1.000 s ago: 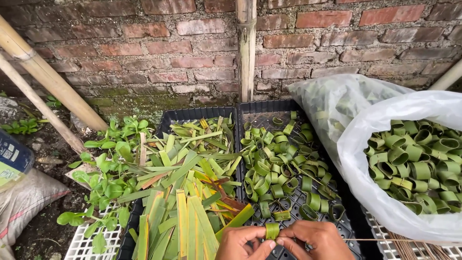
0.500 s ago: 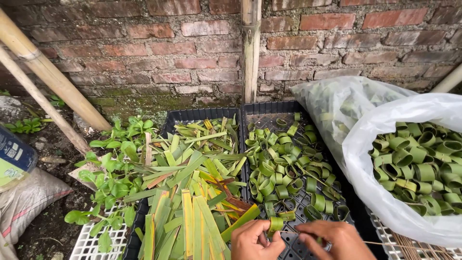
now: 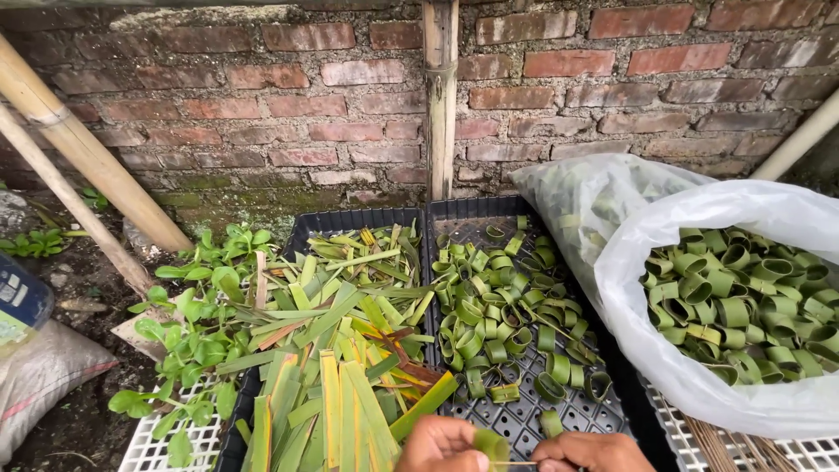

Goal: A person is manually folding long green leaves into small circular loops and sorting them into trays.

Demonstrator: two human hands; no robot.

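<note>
Two hands at the very near edge of the shot, both cut off by the frame. Left hand (image 3: 447, 444) is curled round a small green leaf ring (image 3: 492, 446), fingers closed on it. Right hand (image 3: 587, 452) sits just right of the ring, fingertips pinched on a thin stick (image 3: 523, 462) that runs sideways toward the ring. So the ring is right between the two hands, touching the left one, over the near end of the right tray.

Right black tray (image 3: 524, 419) is scattered with finished rings (image 3: 507, 306), thickest in the middle and left, with bare mesh showing at the near end just ahead of the hands and again in the far corner. Left black tray (image 3: 350, 220) is packed with flat leaf strips (image 3: 332, 367), some yellowing, and they overhang its near left edge. The trays butt together, no gap.

Far right is a white plastic bag (image 3: 699, 350) stuffed with more rings, its side pressing against the right tray's edge, so that side is tight. Weeds (image 3: 197, 323) crowd the left. Brick wall (image 3: 350, 114) closes off the far side, with bamboo poles (image 3: 79, 149) leaning on it at left.
</note>
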